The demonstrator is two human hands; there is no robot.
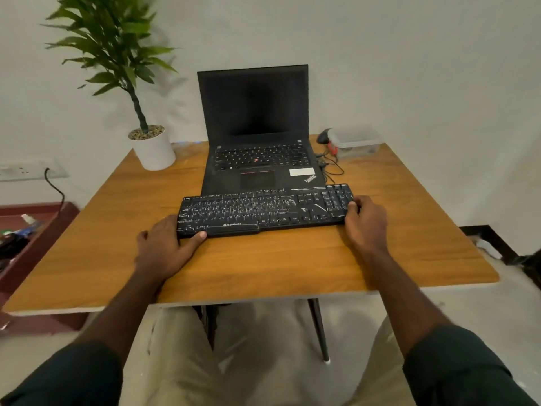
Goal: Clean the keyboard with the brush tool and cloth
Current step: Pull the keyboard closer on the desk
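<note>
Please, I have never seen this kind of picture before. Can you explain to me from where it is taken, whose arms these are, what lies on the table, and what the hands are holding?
There is no machine here. One camera, worn on a person's head, looks forward and down, so the two arms are that person's own.

On the wooden table lies a black keyboard marked with white smears. The left hand grips its left end and the right hand grips its right end.

Behind the keyboard stands an open laptop with a dark screen. A potted plant stands at the far left. At the far right are a clear plastic box and a dark mouse.

I see no brush or cloth in the open.
</note>
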